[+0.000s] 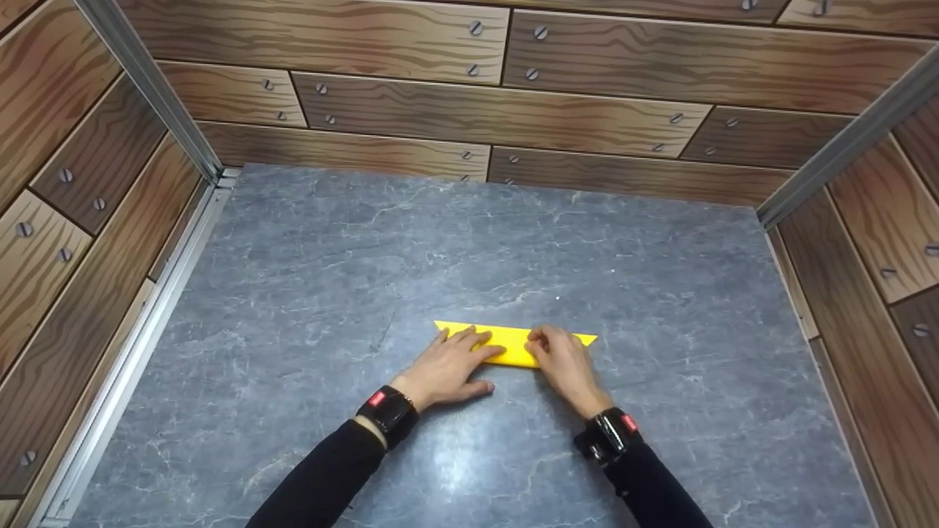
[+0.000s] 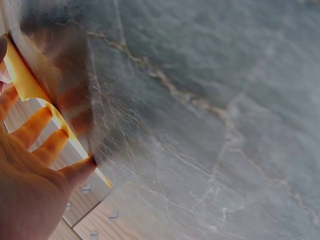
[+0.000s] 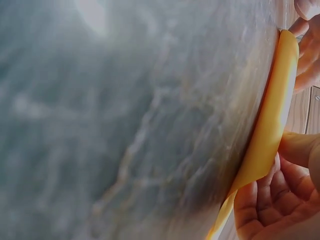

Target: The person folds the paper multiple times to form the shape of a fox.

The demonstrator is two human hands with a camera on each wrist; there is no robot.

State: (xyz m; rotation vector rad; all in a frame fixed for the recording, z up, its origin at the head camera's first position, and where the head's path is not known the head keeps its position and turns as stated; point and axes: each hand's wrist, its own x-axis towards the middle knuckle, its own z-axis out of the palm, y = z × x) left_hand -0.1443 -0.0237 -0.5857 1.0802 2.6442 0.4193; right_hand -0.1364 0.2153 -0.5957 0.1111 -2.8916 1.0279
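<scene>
A folded sheet of yellow paper lies lengthwise on the grey marbled tabletop, its two far corners pointed. My left hand rests on its left part with spread, fairly straight fingers, the thumb on the tabletop. At the right part, my right hand pinches the paper between thumb and bent fingers. In the right wrist view, the thumb of the right hand meets a raised, rounded flap of the paper. The left wrist view shows the left fingers along the paper strip.
The grey marbled tabletop extends around the paper. Wood-patterned panels enclose it at the back and both sides, with metal corner posts. Tiny white specks lie beyond the paper.
</scene>
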